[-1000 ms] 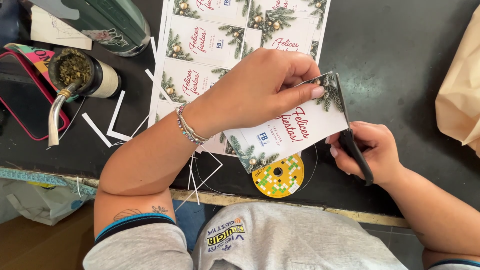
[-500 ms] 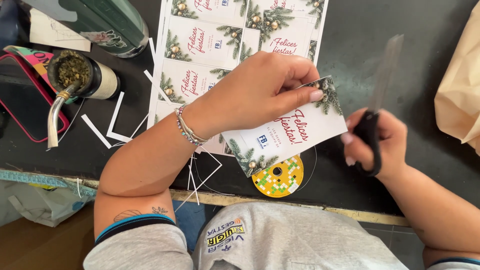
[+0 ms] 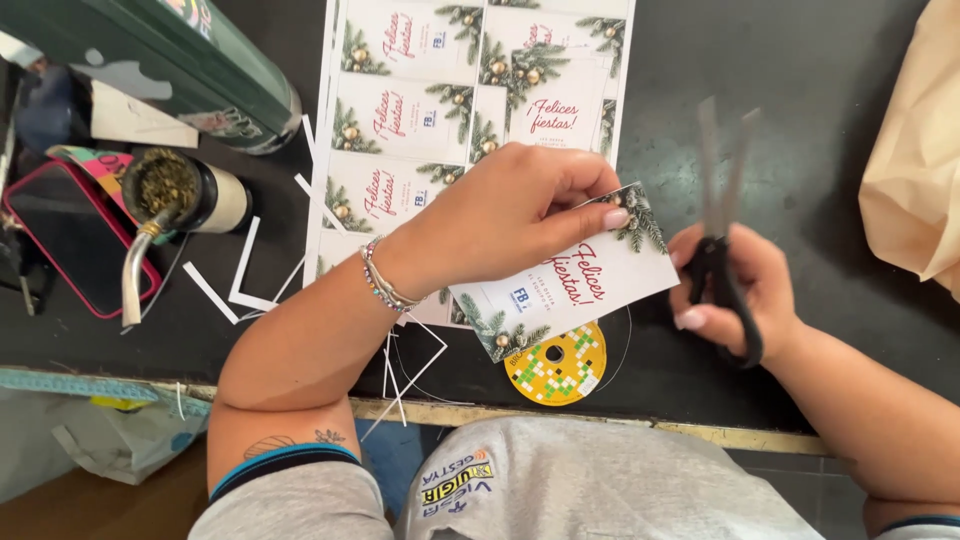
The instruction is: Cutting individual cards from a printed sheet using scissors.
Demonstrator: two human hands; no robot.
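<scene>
Black counter [image 3: 800, 90], matte, fills most of your view; its near edge runs as a pale strip at 6 o'clock, with floor below it at 7 o'clock.

Your left hand [image 3: 510, 215], centre: pinches a cut card [image 3: 570, 285], white with pine sprigs and red script, by its upper corner; the card is tilted above the counter.

Your right hand [image 3: 735, 290], 3 o'clock: closed around the black handles of scissors [image 3: 722, 200], blades parted and pointing to 12 o'clock, blurred, just beside the card's right edge.

Printed sheet [image 3: 440, 90] of matching cards, 12 o'clock, flat, partly under your left hand.

Yellow patterned tape roll [image 3: 556, 365], 6 o'clock, flat, just below the card.

White paper offcuts [image 3: 240, 275], 9 o'clock, scattered.

Cup of green herb with metal straw [image 3: 175, 195], 9 o'clock, beside a pink-edged phone [image 3: 70, 240].

Green flask [image 3: 170, 55], 11 o'clock, lying down.

Tan paper bag [image 3: 915, 160], 2 o'clock, at the right border.

Open counter lies between the sheet and the bag, from 1 to 4 o'clock.
</scene>
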